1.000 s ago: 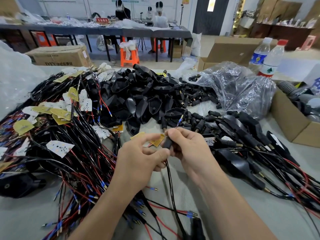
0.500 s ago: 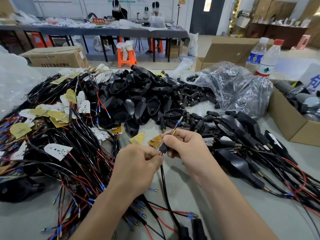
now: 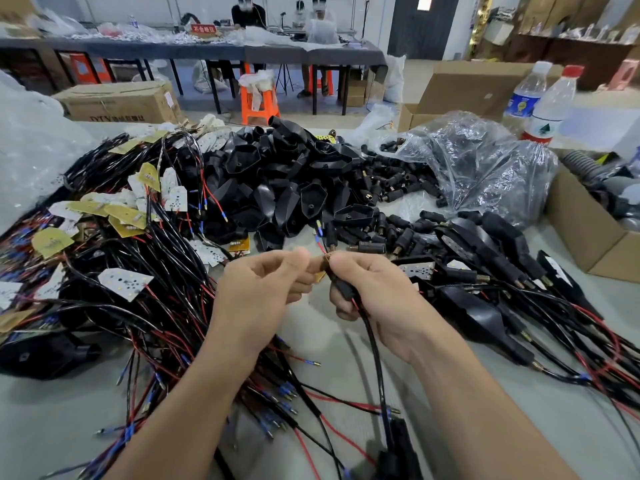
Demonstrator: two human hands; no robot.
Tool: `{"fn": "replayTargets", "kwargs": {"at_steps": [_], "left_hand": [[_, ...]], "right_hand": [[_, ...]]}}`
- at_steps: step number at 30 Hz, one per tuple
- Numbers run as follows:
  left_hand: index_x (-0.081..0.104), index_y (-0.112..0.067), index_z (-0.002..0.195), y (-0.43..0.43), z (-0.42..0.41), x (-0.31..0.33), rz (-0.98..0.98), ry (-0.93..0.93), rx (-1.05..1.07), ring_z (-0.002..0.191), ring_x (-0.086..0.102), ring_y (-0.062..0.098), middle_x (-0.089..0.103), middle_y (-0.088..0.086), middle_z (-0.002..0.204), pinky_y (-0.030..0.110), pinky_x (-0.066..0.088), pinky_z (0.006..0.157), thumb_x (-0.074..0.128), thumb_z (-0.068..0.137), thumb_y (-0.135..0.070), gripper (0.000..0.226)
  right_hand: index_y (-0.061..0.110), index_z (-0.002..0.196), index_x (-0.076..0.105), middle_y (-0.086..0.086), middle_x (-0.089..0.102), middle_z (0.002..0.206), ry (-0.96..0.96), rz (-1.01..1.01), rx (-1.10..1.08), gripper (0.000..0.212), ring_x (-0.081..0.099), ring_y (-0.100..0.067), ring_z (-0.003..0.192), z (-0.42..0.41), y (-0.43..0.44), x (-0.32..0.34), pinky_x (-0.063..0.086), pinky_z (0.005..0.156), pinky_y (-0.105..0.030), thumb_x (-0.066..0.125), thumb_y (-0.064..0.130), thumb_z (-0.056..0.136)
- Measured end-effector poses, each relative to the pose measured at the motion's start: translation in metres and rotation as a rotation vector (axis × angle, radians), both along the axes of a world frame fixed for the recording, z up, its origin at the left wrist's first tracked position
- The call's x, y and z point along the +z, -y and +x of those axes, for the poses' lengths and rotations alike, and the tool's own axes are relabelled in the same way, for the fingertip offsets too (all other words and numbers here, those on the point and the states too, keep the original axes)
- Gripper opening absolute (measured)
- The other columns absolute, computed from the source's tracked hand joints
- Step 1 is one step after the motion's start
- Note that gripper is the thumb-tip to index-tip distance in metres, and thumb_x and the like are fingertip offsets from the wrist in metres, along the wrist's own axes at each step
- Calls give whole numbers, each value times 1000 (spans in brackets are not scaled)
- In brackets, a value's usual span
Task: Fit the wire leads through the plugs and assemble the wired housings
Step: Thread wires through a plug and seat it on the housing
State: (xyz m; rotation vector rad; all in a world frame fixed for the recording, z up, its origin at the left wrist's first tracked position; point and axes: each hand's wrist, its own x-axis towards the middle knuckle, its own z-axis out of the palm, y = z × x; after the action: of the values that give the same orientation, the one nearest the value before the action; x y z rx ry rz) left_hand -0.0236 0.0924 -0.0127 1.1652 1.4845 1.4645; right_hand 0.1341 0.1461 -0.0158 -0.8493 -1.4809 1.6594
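Right hand (image 3: 377,294) grips plug (image 3: 343,288); left hand (image 3: 261,294), just beside, pinches its wire leads (image 3: 320,241).

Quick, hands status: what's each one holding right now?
Left hand: pinching the wire leads.
Right hand: gripping the black plug on those leads.

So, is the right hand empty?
No, the right hand grips a black plug with a red lead sticking out above it.

People (image 3: 247,15) are sitting behind a long grey table (image 3: 194,50) along the white far wall (image 3: 114,5), an orange stool (image 3: 258,98) is standing on the pale floor (image 3: 294,105), and light is glowing through a pane (image 3: 424,2) in the dark door (image 3: 426,32)
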Motion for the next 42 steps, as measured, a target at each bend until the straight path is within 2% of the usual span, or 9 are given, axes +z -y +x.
{"fn": "replayTargets", "kwargs": {"at_steps": [4,7,9,17,25,30,34,38,42], "left_hand": [[78,-28,70,-4,1,-3,-69,-10,88,58,65,17,71,0,64,35,55,68,67,72,-66,40],[84,-22,79,-5,5,-2,-72,56,-15,86,75,32,78,13,85,39,62,83,77,86,-36,18],[85,-19,79,-6,4,2,-37,161,-3,85,76,18,78,9,86,27,60,79,76,89,-20,13],[82,-15,74,0,5,13,74,280,232,65,72,21,76,9,74,33,64,67,77,80,-31,18],[77,-4,85,-5,-1,10,89,527,362,72,70,13,75,5,80,25,59,72,69,97,-15,18],[73,-1,85,-11,-10,9,65,693,372,67,68,14,74,7,80,24,58,67,66,98,-13,19],[74,-4,79,-12,-8,9,107,575,370,66,70,11,75,3,75,22,59,65,67,98,-13,21],[78,-13,71,-12,2,7,66,487,249,74,70,14,74,4,78,28,61,74,66,98,-16,30],[82,-18,74,-11,13,2,-78,405,111,73,73,17,78,4,84,25,59,61,62,101,-18,34]], "right_hand": [[5,93,73,3,36,52,42,5,83,29,37,-12,48,0,3,1,28,50,-23,50,17,106],[25,66,72,5,42,50,69,2,187,48,41,-11,49,-2,10,5,29,52,-25,48,15,107],[17,79,74,2,42,50,81,-8,218,39,44,-12,50,-3,12,7,28,54,-29,46,14,108],[15,98,62,-9,57,66,215,87,330,13,44,-25,59,-7,17,13,32,54,-28,51,10,105],[39,94,59,13,61,68,553,501,-133,11,57,-1,70,-32,35,3,38,57,-11,65,30,96],[19,65,56,-4,62,52,420,154,132,36,44,-7,35,-29,31,9,32,39,-16,58,26,101],[13,70,55,-3,57,48,243,-58,180,34,37,-15,38,-26,30,10,30,40,-23,56,24,103],[7,69,57,6,42,48,561,340,-166,35,32,-8,44,-21,20,1,27,46,-24,68,33,90],[21,83,77,11,42,46,436,304,-177,7,35,-7,43,-19,18,0,26,46,-20,75,28,85]]}}
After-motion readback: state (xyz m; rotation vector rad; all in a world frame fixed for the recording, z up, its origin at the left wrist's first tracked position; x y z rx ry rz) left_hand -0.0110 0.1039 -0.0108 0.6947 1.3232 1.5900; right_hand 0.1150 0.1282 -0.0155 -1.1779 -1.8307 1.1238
